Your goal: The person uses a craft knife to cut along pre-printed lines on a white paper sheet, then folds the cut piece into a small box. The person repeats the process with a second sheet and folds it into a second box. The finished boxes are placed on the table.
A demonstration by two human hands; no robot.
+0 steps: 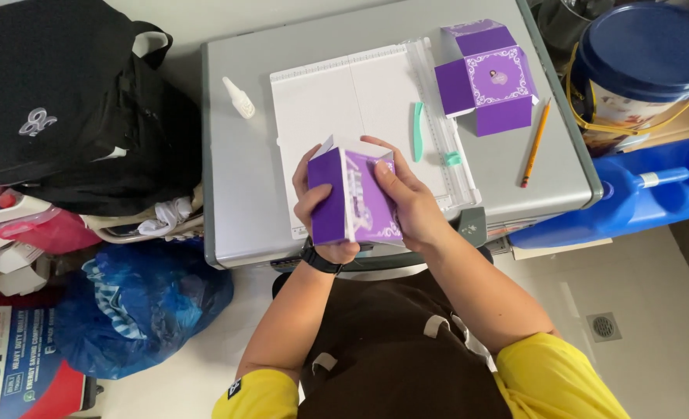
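Grey table (236, 155) carries a white scoring board (336, 101); left hand (321, 206) and right hand (410, 198) grip closed around a purple paper box (352, 206).

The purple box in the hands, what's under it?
Under the purple box, held by the left hand and right hand, lies the white scoring board; the board's near edge is covered.
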